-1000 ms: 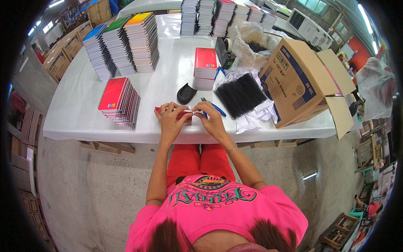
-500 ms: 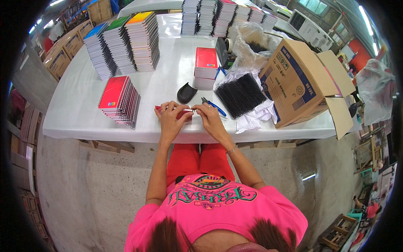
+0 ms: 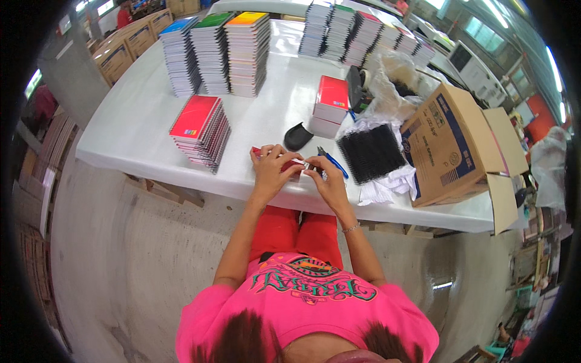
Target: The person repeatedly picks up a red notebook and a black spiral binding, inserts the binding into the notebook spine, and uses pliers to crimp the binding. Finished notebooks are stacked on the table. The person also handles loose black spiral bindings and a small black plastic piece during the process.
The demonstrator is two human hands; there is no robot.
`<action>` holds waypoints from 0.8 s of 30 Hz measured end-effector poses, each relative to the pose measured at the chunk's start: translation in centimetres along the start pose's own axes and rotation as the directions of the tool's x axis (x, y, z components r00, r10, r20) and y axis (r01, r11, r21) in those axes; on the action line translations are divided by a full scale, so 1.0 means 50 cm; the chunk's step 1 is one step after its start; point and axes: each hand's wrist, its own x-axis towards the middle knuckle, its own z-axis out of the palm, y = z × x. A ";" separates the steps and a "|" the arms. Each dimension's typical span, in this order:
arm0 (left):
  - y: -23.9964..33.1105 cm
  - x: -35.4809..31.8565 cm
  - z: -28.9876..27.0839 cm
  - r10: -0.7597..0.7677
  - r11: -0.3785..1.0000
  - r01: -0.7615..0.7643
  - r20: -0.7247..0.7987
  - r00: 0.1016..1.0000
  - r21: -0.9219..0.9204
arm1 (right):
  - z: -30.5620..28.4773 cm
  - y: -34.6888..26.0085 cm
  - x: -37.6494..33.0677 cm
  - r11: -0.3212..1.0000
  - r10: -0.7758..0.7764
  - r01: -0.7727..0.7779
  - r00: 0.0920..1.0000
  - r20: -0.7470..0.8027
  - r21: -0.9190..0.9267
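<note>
At the table's near edge, my left hand (image 3: 272, 172) is closed on a small red-covered notebook (image 3: 295, 174), its fingers laid across the cover. My right hand (image 3: 327, 181) pinches at the notebook's right end, close to the left fingertips; what lies between those fingers is too small to make out. Just beyond the right hand lie cutting pliers with blue handles (image 3: 336, 164). A black curved, hollow piece (image 3: 298, 137) rests beyond the notebook. To the right, a mass of black spiral binding coils (image 3: 370, 155) lies on crumpled white paper (image 3: 387, 190).
Red spiral notebooks (image 3: 196, 133) are stacked at left, before blue, green and yellow-topped stacks (image 3: 210, 57). A red-topped block of books (image 3: 330, 106) stands mid-table near a black tape dispenser (image 3: 356, 88). An open cardboard box (image 3: 445, 148) and plastic bag (image 3: 390, 78) occupy the right.
The whole view has shifted and tilted, so the table's contents appear farther right. Both hands stay at the red notebook, with only slight finger movement.
</note>
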 end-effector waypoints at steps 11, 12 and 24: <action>0.006 -0.009 -0.002 0.007 1.000 -0.006 0.005 1.000 -0.013 | 0.000 0.013 0.008 0.989 -0.125 0.125 0.992 0.009 -0.081; 0.005 -0.011 -0.001 0.005 1.000 -0.005 0.001 1.000 -0.005 | -0.001 0.010 0.007 0.986 -0.127 0.129 0.992 0.025 -0.102; 0.011 -0.008 -0.008 -0.023 1.000 0.023 0.016 1.000 0.010 | -0.029 -0.005 0.027 0.929 -0.197 0.230 0.971 0.138 -0.291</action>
